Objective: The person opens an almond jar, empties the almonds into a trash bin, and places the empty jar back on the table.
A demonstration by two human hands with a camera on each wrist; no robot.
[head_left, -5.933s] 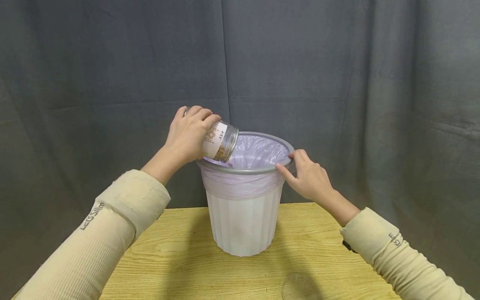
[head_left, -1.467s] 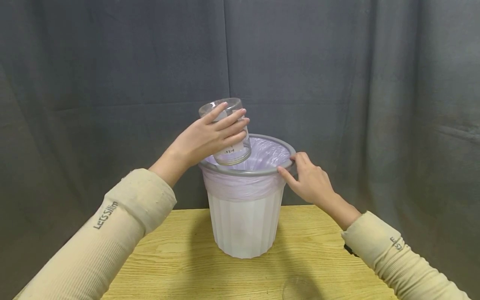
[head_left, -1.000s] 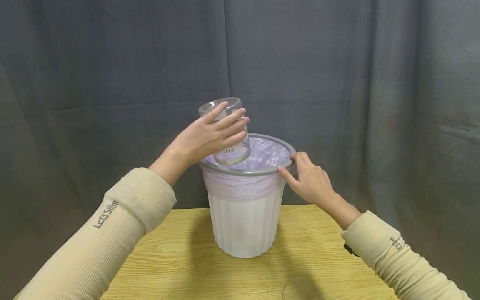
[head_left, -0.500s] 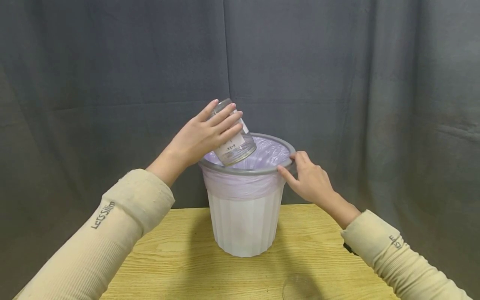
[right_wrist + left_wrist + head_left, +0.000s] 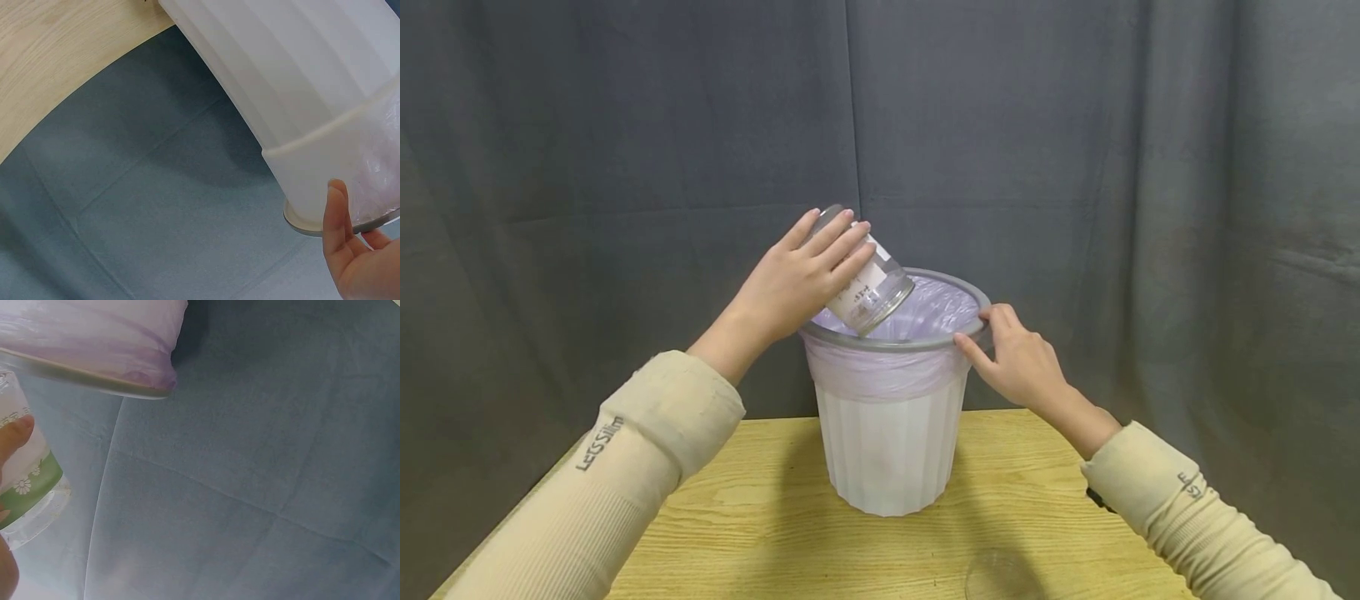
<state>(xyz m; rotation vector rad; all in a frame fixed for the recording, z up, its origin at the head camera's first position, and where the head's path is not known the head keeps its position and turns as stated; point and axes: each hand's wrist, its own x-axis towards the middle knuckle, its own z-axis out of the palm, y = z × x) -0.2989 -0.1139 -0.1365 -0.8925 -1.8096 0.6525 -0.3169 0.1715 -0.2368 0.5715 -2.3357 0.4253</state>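
Note:
My left hand (image 5: 790,283) grips a clear glass jar (image 5: 883,292) with a printed paper label, tilted mouth-down over the waste bin (image 5: 887,450). The jar's mouth points down and right, just above the bin's grey rim (image 5: 917,343). In the left wrist view the jar (image 5: 34,494) shows a green band with white flowers, and my thumb presses its side. My right hand (image 5: 1022,354) holds the rim at the right, thumb outside and fingertips at the edge. A pale purple bag (image 5: 880,373) lines the white, ribbed bin and folds over its top.
The bin stands on a light wood table (image 5: 722,500). A clear round disc, like a lid (image 5: 1003,575), lies at the table's front edge, right of the bin. A dark grey curtain (image 5: 625,167) hangs behind.
Brown contents seen in the jar's mouth 5.9 s ago no longer show. It was turned nearly upside down, then my left hand tipped it back sideways, slightly leftward. My right hand stays put.

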